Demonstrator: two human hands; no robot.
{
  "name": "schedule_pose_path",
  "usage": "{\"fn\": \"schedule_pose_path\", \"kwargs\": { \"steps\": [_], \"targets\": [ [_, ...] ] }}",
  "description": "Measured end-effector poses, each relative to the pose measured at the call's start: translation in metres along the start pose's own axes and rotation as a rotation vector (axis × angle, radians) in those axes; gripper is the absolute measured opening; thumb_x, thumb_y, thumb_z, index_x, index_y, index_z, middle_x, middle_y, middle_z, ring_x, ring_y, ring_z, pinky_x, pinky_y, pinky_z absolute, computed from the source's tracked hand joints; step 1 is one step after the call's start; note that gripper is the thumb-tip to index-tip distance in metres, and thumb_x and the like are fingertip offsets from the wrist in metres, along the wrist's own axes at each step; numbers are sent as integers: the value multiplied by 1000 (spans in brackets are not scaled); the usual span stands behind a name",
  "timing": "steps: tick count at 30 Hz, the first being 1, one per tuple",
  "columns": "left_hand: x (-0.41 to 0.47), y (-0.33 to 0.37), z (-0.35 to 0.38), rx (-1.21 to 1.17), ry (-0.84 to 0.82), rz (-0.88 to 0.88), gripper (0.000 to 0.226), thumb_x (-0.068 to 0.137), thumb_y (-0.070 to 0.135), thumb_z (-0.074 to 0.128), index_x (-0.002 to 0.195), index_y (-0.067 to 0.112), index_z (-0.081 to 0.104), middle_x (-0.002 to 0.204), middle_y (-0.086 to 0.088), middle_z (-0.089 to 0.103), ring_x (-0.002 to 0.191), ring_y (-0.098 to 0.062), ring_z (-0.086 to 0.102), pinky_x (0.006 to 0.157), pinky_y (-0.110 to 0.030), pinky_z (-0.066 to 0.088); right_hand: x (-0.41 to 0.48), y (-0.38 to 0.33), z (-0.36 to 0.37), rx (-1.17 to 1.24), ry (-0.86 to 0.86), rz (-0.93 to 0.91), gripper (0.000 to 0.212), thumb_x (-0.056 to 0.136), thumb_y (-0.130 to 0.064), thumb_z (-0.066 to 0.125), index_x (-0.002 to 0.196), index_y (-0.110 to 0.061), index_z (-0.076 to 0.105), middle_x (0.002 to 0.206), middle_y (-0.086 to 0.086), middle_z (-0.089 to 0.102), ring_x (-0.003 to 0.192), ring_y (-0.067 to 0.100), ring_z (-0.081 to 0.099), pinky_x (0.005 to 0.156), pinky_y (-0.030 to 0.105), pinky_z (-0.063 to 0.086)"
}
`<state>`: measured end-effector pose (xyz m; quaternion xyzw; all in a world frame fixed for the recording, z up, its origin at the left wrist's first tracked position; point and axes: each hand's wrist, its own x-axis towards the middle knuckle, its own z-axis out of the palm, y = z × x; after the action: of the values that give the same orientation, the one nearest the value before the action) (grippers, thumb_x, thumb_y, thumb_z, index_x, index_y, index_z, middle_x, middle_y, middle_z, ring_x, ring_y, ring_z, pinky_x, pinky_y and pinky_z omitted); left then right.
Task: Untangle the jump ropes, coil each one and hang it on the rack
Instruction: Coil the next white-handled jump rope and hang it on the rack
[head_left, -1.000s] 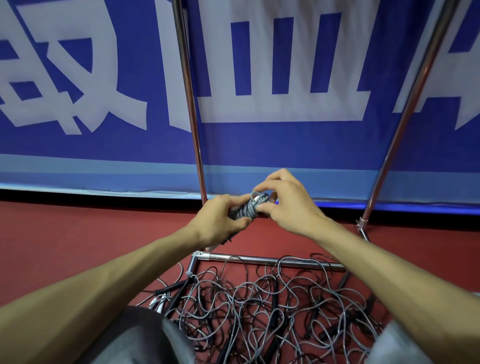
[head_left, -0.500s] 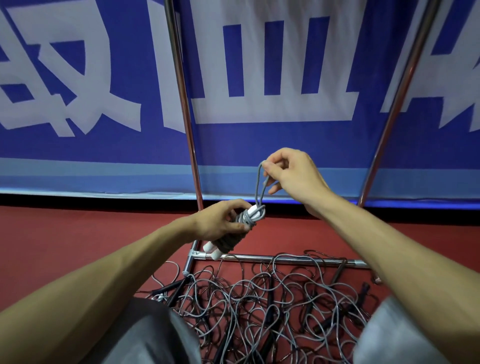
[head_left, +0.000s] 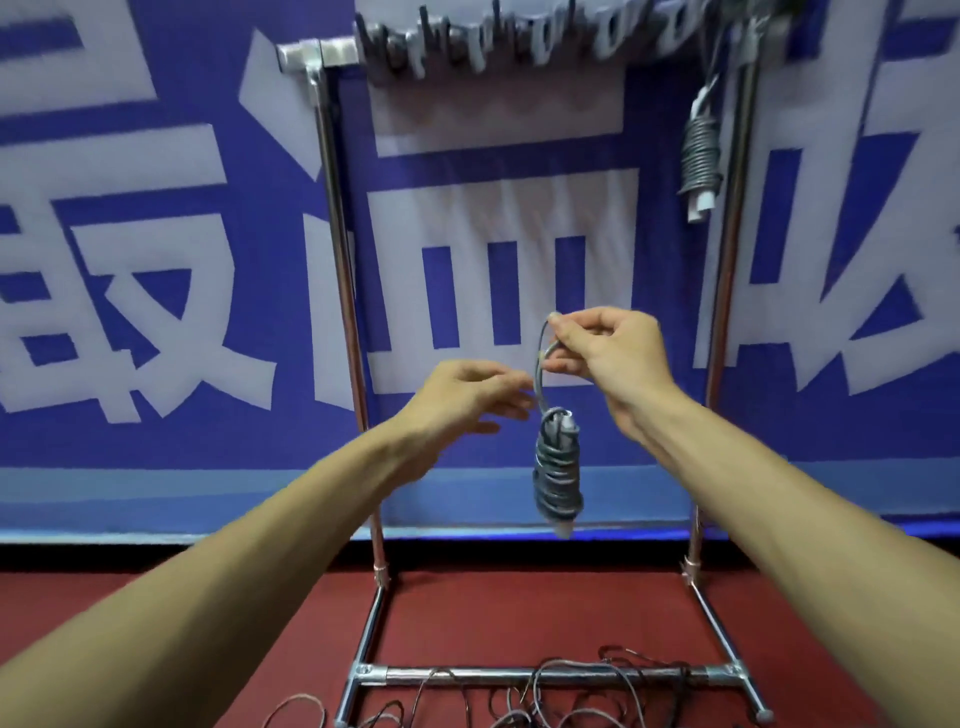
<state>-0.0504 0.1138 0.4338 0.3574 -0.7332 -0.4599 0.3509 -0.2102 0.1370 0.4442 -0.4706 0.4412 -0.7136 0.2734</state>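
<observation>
1. Your right hand (head_left: 608, 353) is up at centre frame; thumb and forefinger pinch the free loop (head_left: 540, 364) of a grey rope; the other fingers are curled in behind (whether they touch the rope I cannot tell).
2. The coiled jump rope (head_left: 557, 470) hangs at 6 o'clock from that pinch; it dangles upright in the air, wound tight into a narrow bundle; a pale handle tip pokes out at the bottom; it touches nothing else.
3. Your left hand (head_left: 462, 395) is at 9 o'clock of the loop and holds nothing; fingers relaxed, slightly spread, tips aimed at the loop and just beside it (contact unclear, blurred).
4. The rack (head_left: 343, 291) stands straight ahead: two chrome uprights and a top bar; the dangling coil sits between the uprights, on your side of them.
5. Hooks (head_left: 467, 49) run along the top bar at 12 o'clock (too blurred to count); one hung bundle (head_left: 701, 150) is at 1 o'clock, close to the right upright, white handle ends pointing down.
6. Loose ropes (head_left: 566, 691) lie tangled at 6 o'clock of the frame on the red floor (head_left: 519, 613); some strands cross the base bar (head_left: 493, 674).
7. A blue banner (head_left: 156, 441) with big white characters fills the wall behind the rack.
</observation>
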Motion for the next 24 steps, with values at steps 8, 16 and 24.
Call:
{"fn": "schedule_pose_path", "kwargs": {
  "steps": [8,16,24],
  "targets": [
    [40,73,27,177,165,225,12,99,16,53,92,7,56,73,-1,66,59,-3,61,62,-27,50,46,-62,-40,-188,38,-223,6,86,-8,71,81,-8,69,69,7,67,54,12,60,52,20,49],
    [110,165,25,142,239,443,22,97,6,54,87,20,68,73,-4,65,62,-12,62,52,-23,53,119,-114,-64,-205,206,-416,6,91,-10,65,85,-10,67,68,7,67,49,12,64,42,25,51],
    [201,232,20,79,300,440,22,97,11,55,79,9,68,61,-7,62,48,-13,58,45,-28,55,225,-170,-58,-172,197,-446,11,89,-13,68,79,-16,67,65,5,65,43,11,61,40,20,49]
  ]
}}
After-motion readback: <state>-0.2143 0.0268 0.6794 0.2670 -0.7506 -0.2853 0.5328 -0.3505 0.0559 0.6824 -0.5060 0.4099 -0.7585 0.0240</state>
